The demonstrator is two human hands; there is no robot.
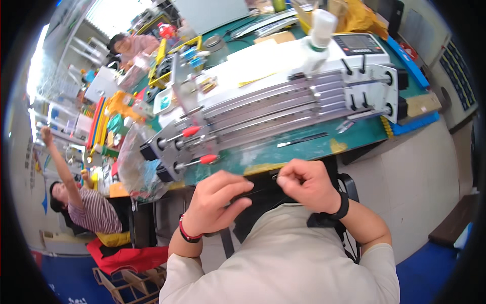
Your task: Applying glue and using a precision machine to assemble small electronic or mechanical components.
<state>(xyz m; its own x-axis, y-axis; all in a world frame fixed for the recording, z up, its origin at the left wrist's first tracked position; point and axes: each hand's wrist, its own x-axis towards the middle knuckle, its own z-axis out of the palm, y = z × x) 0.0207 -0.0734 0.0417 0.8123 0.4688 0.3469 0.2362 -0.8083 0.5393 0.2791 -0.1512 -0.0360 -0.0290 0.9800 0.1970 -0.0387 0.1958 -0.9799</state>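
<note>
My left hand (216, 202) is held in front of my body, just off the table's front edge. Its thumb and fingers are apart, and nothing shows between them. To its right, my right hand (310, 186) is closed, with thumb and fingertips pinched together. A small dark bit shows at those fingertips, too small to name. Beyond both hands stands a long metal machine (268, 114) with rails, end plates and red-tipped rods (207, 159). A slim black and silver tool (302, 140) lies on the green tabletop (243, 158) between machine and edge.
A white bottle (318, 43) stands behind the machine near a control panel (358, 44). Clear plastic bags (137, 167) hang at the left corner. Yellow baskets (164, 66) sit farther back. At the left, a person in a striped shirt (98, 213) raises an arm; another person (136, 48) sits beyond.
</note>
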